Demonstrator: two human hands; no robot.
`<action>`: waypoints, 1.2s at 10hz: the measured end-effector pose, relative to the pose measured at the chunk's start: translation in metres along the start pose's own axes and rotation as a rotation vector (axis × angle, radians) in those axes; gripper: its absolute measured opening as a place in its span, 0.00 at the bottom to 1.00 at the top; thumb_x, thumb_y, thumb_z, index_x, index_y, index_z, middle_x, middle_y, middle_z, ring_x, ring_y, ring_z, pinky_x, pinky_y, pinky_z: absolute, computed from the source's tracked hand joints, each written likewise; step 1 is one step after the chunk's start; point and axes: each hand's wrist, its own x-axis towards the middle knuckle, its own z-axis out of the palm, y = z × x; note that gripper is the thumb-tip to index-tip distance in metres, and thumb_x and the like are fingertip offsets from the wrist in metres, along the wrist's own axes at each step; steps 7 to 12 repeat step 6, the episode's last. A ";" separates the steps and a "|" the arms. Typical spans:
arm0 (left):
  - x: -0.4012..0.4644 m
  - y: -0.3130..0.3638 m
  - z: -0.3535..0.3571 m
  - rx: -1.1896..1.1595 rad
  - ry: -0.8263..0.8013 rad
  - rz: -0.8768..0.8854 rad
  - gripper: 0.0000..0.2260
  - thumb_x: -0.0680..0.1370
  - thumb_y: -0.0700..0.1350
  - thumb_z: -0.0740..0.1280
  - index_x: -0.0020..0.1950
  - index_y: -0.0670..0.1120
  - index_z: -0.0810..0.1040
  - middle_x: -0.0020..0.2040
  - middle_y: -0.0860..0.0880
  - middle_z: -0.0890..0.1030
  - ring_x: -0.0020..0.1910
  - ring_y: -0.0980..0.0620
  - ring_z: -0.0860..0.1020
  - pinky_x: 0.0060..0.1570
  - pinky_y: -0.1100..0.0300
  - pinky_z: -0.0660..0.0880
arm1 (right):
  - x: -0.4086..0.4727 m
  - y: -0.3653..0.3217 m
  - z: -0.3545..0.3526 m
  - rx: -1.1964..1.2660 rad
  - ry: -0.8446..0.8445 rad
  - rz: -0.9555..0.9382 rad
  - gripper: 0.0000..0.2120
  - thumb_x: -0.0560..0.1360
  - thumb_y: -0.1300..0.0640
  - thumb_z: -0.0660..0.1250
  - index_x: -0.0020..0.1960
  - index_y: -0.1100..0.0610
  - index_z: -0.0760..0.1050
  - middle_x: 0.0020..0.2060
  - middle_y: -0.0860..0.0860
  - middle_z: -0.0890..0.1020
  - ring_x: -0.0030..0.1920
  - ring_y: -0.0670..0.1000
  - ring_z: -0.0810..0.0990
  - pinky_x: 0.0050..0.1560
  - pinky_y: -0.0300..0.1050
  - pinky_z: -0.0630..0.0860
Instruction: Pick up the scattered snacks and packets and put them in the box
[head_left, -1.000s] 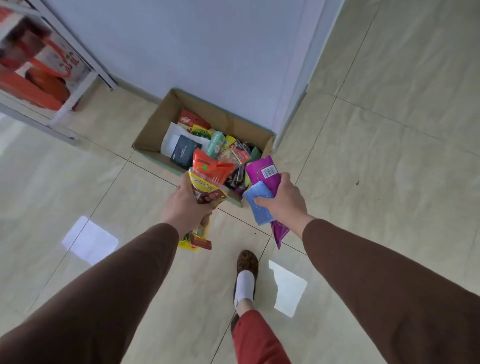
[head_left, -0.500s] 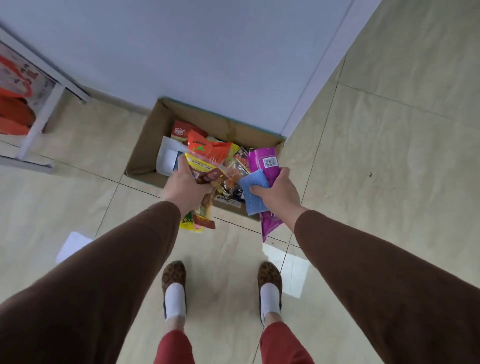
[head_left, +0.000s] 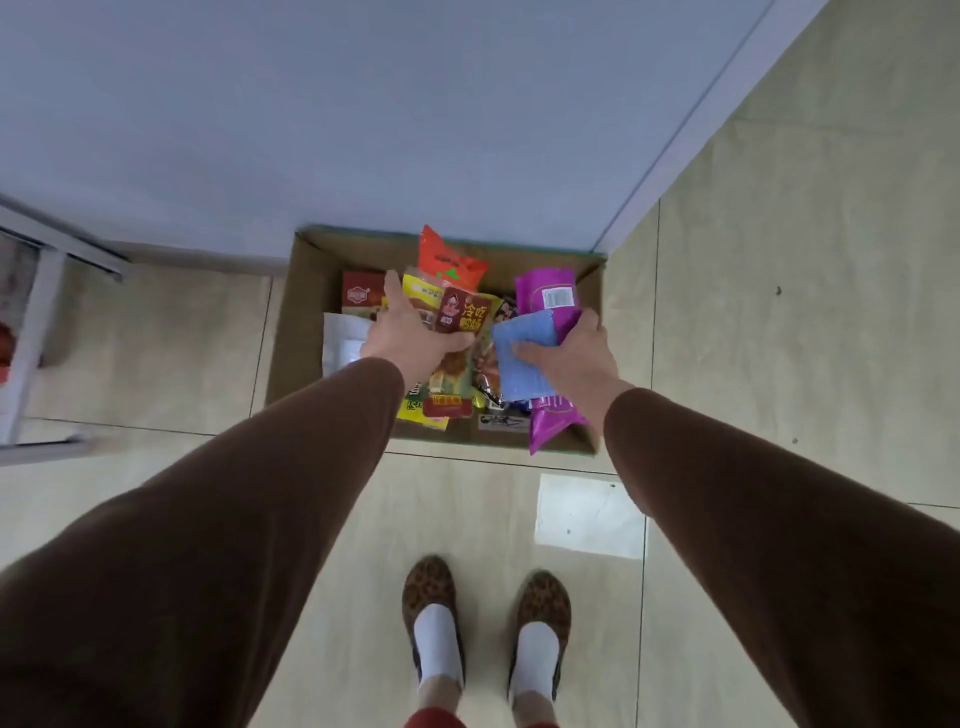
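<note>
**Inspector:** How is the left hand (head_left: 410, 332) occupied, and why is it held there?

**Assessor:** A fanned bundle of packets is gripped in it: an orange packet (head_left: 447, 257) at the far side of the fingers, a yellow packet (head_left: 421, 296) and a brown packet (head_left: 465, 312) under the thumb. The bundle is held directly over the cardboard box (head_left: 301, 332), so that a release is judged to land inside its walls.

**Inspector:** And the right hand (head_left: 571, 351)?

**Assessor:** A blue packet (head_left: 522, 358) is pinched by the thumb against a purple packet (head_left: 550, 306), which runs through the fist and hangs out below the wrist. Its lower tail is seen over the near wall of the box; a drop from here is judged at risk of catching the rim.

**Inspector:** Contents beneath the hands?

**Assessor:** A red packet (head_left: 361, 296) and a white packet (head_left: 345, 338) are noted in the box to the left of the left hand; others are hidden.

**Inspector:** Stage?

**Assessor:** Release is judged imminent, not yet made.
</note>
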 end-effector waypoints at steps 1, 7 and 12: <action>0.010 -0.013 0.001 0.091 -0.053 -0.064 0.63 0.61 0.67 0.76 0.79 0.51 0.35 0.76 0.38 0.65 0.70 0.38 0.70 0.67 0.40 0.69 | 0.002 0.004 0.008 -0.095 -0.012 0.019 0.55 0.66 0.34 0.74 0.80 0.58 0.51 0.77 0.57 0.62 0.74 0.61 0.66 0.72 0.58 0.67; -0.102 0.009 -0.080 0.321 -0.096 0.394 0.26 0.75 0.49 0.73 0.71 0.47 0.71 0.68 0.46 0.74 0.64 0.45 0.74 0.59 0.52 0.72 | -0.100 -0.013 -0.071 -0.326 -0.034 -0.372 0.24 0.75 0.54 0.68 0.70 0.55 0.70 0.64 0.54 0.77 0.63 0.56 0.74 0.60 0.50 0.74; -0.102 0.009 -0.080 0.321 -0.096 0.394 0.26 0.75 0.49 0.73 0.71 0.47 0.71 0.68 0.46 0.74 0.64 0.45 0.74 0.59 0.52 0.72 | -0.100 -0.013 -0.071 -0.326 -0.034 -0.372 0.24 0.75 0.54 0.68 0.70 0.55 0.70 0.64 0.54 0.77 0.63 0.56 0.74 0.60 0.50 0.74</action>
